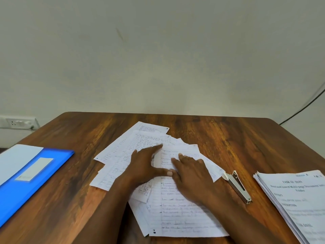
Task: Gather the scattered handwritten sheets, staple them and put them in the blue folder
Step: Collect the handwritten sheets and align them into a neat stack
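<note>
My left hand [146, 164] and right hand [191, 175] lie flat, fingers spread, on the handwritten sheets [175, 212]; the stapler [237, 186] lies just beside them.

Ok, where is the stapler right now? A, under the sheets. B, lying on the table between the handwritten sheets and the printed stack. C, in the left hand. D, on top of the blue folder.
B: the stapler lies untouched on the table, right of the handwritten sheets and left of the printed stack.
</note>
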### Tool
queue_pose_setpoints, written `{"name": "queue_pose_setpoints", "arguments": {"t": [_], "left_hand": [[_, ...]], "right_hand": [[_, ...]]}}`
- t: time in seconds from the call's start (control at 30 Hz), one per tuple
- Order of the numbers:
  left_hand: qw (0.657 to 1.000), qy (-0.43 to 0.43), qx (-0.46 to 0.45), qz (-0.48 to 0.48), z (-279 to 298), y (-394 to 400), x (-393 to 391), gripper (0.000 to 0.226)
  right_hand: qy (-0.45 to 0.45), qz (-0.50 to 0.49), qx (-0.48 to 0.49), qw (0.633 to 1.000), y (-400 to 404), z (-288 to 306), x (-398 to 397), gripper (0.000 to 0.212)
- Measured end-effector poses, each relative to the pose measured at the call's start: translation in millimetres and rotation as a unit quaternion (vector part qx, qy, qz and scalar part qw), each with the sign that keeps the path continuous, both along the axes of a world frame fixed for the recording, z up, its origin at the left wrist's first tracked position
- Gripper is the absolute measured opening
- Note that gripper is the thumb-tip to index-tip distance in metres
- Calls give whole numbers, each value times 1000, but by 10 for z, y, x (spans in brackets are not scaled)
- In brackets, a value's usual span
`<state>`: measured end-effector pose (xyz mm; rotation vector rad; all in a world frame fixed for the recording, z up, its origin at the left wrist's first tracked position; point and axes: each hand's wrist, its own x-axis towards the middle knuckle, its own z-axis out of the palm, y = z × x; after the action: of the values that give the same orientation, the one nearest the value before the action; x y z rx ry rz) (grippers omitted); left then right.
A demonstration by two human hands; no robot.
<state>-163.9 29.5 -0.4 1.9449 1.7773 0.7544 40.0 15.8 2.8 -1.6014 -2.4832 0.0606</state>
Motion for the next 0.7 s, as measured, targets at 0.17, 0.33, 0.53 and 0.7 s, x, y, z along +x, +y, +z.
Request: {"name": "queue_pose_setpoints", "arguments": {"t": [0.17,0.33,0.53,0.7], "left_hand": [[984,-166,48,44,31,12,-6,59],[963,-253,54,68,7,73,-72,43],[936,-347,25,56,-53,170,-176,44],[934,-354,18,54,-106,239,-267,46]], "right_hand": [[11,1,14,1000,-71,-4,-7,61],[224,-59,-7,973,124,-2,119,46],[379,-186,28,906,320,-21,235,42],[463,-241,-3,853,512,0,245,48]]}}
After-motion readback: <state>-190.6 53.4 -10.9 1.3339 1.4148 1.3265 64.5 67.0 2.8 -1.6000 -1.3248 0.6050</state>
